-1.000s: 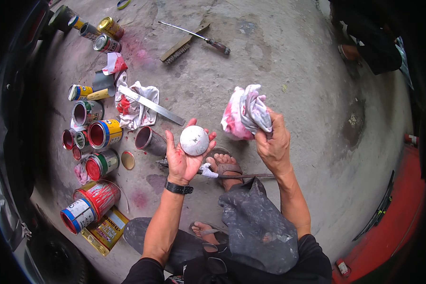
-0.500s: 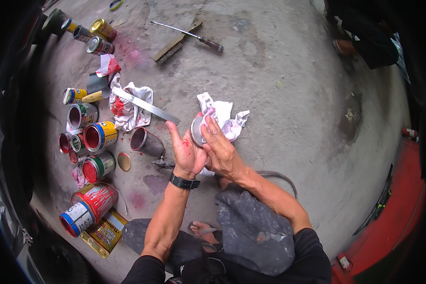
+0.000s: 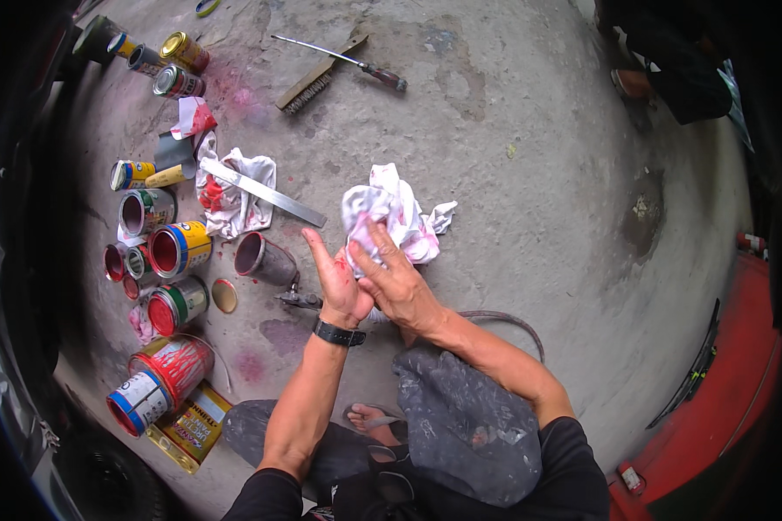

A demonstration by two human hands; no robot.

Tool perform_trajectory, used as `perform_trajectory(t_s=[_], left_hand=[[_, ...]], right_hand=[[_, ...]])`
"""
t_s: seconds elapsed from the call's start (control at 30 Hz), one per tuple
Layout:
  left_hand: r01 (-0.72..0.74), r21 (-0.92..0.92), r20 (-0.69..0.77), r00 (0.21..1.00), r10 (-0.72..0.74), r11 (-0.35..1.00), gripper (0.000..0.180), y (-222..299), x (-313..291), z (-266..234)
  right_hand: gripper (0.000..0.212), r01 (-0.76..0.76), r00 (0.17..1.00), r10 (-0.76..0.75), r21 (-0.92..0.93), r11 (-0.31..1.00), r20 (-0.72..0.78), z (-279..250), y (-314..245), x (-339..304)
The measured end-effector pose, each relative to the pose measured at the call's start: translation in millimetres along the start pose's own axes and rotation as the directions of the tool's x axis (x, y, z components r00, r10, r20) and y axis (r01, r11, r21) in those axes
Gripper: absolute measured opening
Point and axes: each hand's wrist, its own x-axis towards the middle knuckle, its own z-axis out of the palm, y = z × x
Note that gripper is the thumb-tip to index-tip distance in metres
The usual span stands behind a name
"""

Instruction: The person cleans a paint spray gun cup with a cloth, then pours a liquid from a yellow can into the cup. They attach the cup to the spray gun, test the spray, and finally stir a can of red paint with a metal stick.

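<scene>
Head: right hand over left hand

Worn on the head, the left fisheye camera looks steeply down at the concrete floor. Both forearms enter from the lower edge; the left hand and right hand lie near mid-view. A wire brush sits farther off, toward the top; a tyre and red panel fill opposite lower margins.
</scene>
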Motion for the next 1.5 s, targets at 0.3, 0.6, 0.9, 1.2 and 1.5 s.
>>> perform_trajectory(t_s=[0.3, 0.6, 0.9, 1.2, 1.5], left_hand=[[-0.07, 0.259, 0.007, 0.997, 0.07, 0.963, 0.073, -0.9, -6.2, 3.1], [-0.279, 0.686, 0.018, 0.93, 0.368, 0.672, 0.055, -2.4, 7.4, -19.2], [-0.17, 0.737, 0.103, 0.985, 0.139, 0.654, 0.055, 17.2, 0.9, -28.7], [-0.231, 0.685, 0.13, 0.972, 0.197, 0.69, 0.071, 10.2, 4.6, -31.2], [-0.258, 0.787, 0.142, 0.96, 0.243, 0.56, 0.073, -16.6, -4.2, -32.8]], right_hand=[[0.037, -0.309, 0.938, 0.324, 0.125, 0.943, -0.121, -11.8, 17.5, 13.5], [0.032, -0.464, 0.77, 0.624, 0.789, 0.403, 0.134, -22.8, 13.3, 0.6], [0.023, -0.475, 0.828, 0.561, 0.527, 0.704, -0.003, -26.6, -13.5, 14.4], [0.031, -0.266, 0.964, 0.263, 0.156, 0.951, 0.039, -22.1, -38.0, 14.0], [0.021, -0.304, 0.929, 0.32, 0.111, 0.946, -0.187, -8.0, -17.8, 18.5]])
